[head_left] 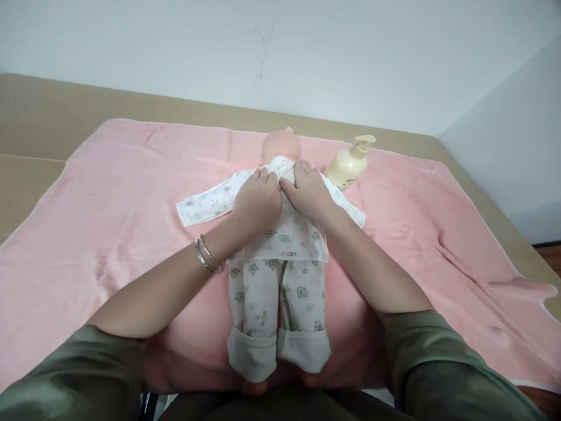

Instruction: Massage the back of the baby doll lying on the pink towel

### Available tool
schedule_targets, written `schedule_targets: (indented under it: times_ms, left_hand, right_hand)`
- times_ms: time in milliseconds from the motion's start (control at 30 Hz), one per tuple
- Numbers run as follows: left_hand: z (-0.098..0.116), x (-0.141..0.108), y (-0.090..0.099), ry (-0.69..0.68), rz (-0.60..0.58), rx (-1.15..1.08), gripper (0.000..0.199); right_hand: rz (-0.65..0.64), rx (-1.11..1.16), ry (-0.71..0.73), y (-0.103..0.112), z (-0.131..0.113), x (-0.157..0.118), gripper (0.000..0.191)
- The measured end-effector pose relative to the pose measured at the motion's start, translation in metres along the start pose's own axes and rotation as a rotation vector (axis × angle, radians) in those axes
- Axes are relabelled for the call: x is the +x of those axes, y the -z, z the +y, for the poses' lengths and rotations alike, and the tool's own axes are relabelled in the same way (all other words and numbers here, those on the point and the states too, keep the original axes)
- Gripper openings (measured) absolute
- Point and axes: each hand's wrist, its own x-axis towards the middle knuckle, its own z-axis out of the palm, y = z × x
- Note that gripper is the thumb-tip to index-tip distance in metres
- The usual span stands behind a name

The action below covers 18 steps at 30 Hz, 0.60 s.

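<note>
A baby doll lies on its back with its bald head (280, 145) away from me. It wears a white long-sleeved baby shirt (284, 240) with small animal prints and matching trousers (302, 292), cuffs turned up. Near the collar, my left hand (258, 202) has its fingers curled on the shirt front, closed on the cloth. Just right of it, my right hand (312, 190) rests on the shirt's upper chest, fingers stretched and thumb spread toward the left hand. White cloth shows between thumb and fingers. The doll's feet poke out of the cuffs at my edge.
A cream pump bottle (348, 166) leans beside the doll's sleeve, at the right. Under everything spreads a pink blanket (438, 245), wrinkled at the right, over a light wooden surface (35, 105). A white wall (175, 52) rises behind.
</note>
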Motion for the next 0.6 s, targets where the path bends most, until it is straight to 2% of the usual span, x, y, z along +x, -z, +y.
schedule_targets:
  times_ms: [100,200,267,333,500,600]
  left_hand:
    - [-0.011,0.01,0.003,0.113,-0.034,-0.135,0.042]
    - [-0.025,0.019,-0.002,0.253,-0.015,-0.255,0.052]
    - [-0.029,0.02,-0.009,0.292,-0.001,-0.252,0.058]
    - [-0.024,0.015,-0.017,0.281,0.008,-0.184,0.061]
    - [0.0,-0.004,-0.024,0.141,0.091,-0.039,0.059]
    - [-0.001,-0.001,-0.019,0.095,0.07,-0.035,0.058]
  right_hand:
    - [0.015,-0.143,0.024,0.008,-0.017,-0.02,0.051]
    - [0.001,-0.293,0.019,0.012,-0.036,-0.042,0.054]
    - [-0.011,-0.297,0.004,0.011,-0.04,-0.046,0.058]
    - [-0.033,-0.226,-0.021,0.009,-0.034,-0.037,0.063]
    - [-0.106,-0.065,-0.062,0.003,-0.006,-0.004,0.077]
    - [-0.06,-0.102,-0.044,0.003,-0.01,-0.009,0.071]
